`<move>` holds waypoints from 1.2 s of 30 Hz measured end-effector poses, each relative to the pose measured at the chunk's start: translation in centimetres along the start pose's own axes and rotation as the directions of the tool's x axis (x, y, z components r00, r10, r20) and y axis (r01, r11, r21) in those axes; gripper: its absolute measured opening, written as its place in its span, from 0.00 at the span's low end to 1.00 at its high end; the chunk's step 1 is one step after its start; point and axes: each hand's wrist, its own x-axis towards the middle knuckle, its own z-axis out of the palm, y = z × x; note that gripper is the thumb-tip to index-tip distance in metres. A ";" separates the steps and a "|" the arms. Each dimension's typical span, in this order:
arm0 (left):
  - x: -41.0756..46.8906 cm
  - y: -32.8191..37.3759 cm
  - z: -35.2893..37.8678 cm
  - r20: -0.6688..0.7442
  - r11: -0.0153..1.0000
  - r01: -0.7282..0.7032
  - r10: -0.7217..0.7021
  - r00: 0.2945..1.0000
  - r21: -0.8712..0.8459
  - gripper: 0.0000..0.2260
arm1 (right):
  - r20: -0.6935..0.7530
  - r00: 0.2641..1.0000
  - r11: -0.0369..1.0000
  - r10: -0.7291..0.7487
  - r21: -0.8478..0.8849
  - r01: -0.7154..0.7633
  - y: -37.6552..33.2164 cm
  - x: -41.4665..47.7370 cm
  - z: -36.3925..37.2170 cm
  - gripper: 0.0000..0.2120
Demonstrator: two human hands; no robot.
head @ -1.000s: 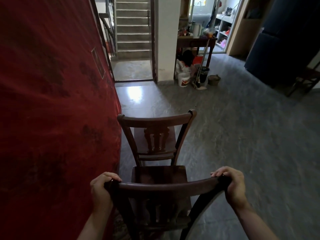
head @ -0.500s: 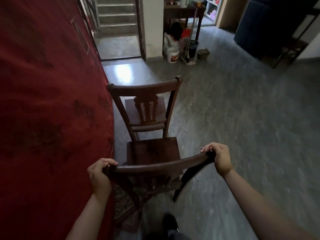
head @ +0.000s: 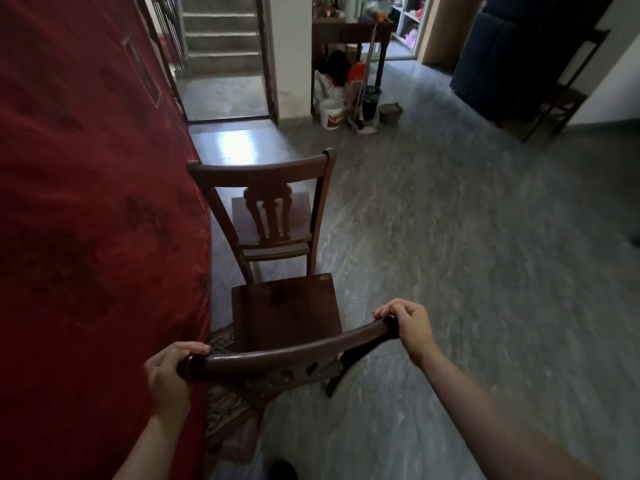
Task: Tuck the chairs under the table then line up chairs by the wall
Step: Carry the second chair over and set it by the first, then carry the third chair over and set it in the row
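- Since 1 second ago, the curved top rail of the dark brown wooden chair [head: 284,310] has gone from lying level across the view to slanting, its right end now lifted toward 1 o'clock.
- At 7 o'clock the left hand [head: 169,375] wraps the rail's left end, fingers [head: 192,348] curled over the top and pressed together. Its thumb is out of sight.
- At 4 o'clock from the seat, the right hand [head: 410,329] grips the rail's right end the same way, fingers [head: 388,310] bunched over the wood.
- Holding both ends looks deliberate. It gives leverage to swing the chair and square it up, which a single middle grip would not.
- This held chair sits at 6 o'clock, its left side just beside the mottled red wall [head: 86,237] at 9 o'clock.
- Its seat front comes just behind the back of a matching carved-back wooden chair [head: 263,174] at 12 o'clock, and both face the same way.
- That front chair stands close along the wall, so I judge the row is being formed and this one is being closed up behind it.
- A patterned floor mat [head: 225,410] lies at the wall's foot under the held chair's rear.
- Count: 2 chairs in line, 2 hands on 1 rail, 1 mat, and 1 white plastic bucket [head: 331,114] far off at 12 o'clock on the grey stone floor [head: 450,271].
- A dim dark frame at 2 o'clock may be a 3rd chair.
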 end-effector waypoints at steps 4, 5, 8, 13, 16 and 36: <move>-0.2 0.3 -0.2 0.020 0.999 0.033 -0.033 0.999 0.011 0.13 | 0.027 1.000 1.000 0.007 -0.024 -0.007 -0.5 -0.3 -0.3 0.22; -0.2 0.4 -0.4 0.049 0.998 0.051 -0.053 0.997 0.037 0.13 | 0.037 0.999 0.999 0.010 -0.034 -0.009 -0.6 -0.4 -0.4 0.22; 0.3 1.4 -1.2 0.189 0.976 0.118 -0.153 0.970 0.180 0.16 | 0.088 0.996 0.993 -0.006 -0.113 0.016 -1.6 -0.8 -1.2 0.19; 2.0 7.9 1.8 0.301 0.955 0.002 -0.095 0.949 0.298 0.19 | 0.088 0.995 0.999 -0.045 0.000 0.045 -6.5 -1.5 -3.3 0.11; 2.9 12.2 7.7 0.438 0.991 -0.006 -0.052 0.897 0.132 0.14 | 0.045 0.995 0.988 -0.088 0.132 0.081 -9.6 -2.5 -4.9 0.09; -25.8 23.5 44.5 0.928 0.948 0.316 0.156 -0.338 -0.044 0.21 | -0.875 0.441 0.924 -0.202 -0.021 0.381 -18.0 -31.3 -26.0 0.19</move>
